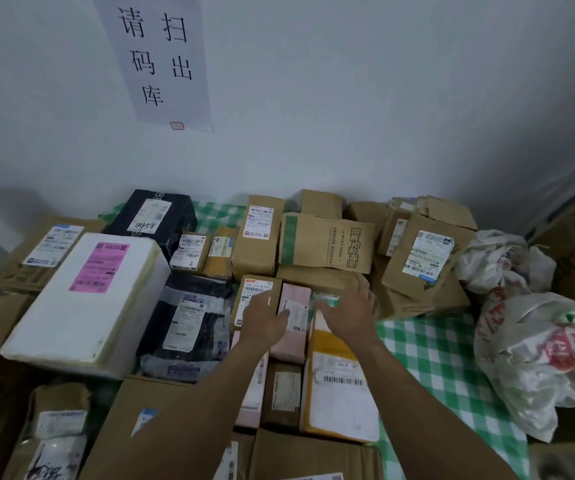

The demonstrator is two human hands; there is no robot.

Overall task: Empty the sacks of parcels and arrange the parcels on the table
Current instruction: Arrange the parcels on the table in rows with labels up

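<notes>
Many parcels cover the table with the green checked cloth (pixel 428 344). A pink box (pixel 294 327) with a white label lies in the middle. My left hand (pixel 265 320) rests on its left side, partly over a small brown box (pixel 256 292). My right hand (pixel 351 306) lies with spread fingers just right of the pink box, over a small box with green print (pixel 325 296) and above a yellow mailer (pixel 339 386). Neither hand visibly curls round anything. A crumpled white sack (pixel 535 355) with red print lies at the right.
A big white foam box with a pink label (pixel 88 299) sits at the left, dark plastic mailers (pixel 189 323) beside it. Brown cartons (pixel 327 244) line the wall. A paper sign (pixel 161 60) hangs on the wall. Bare checked cloth shows right of the yellow mailer.
</notes>
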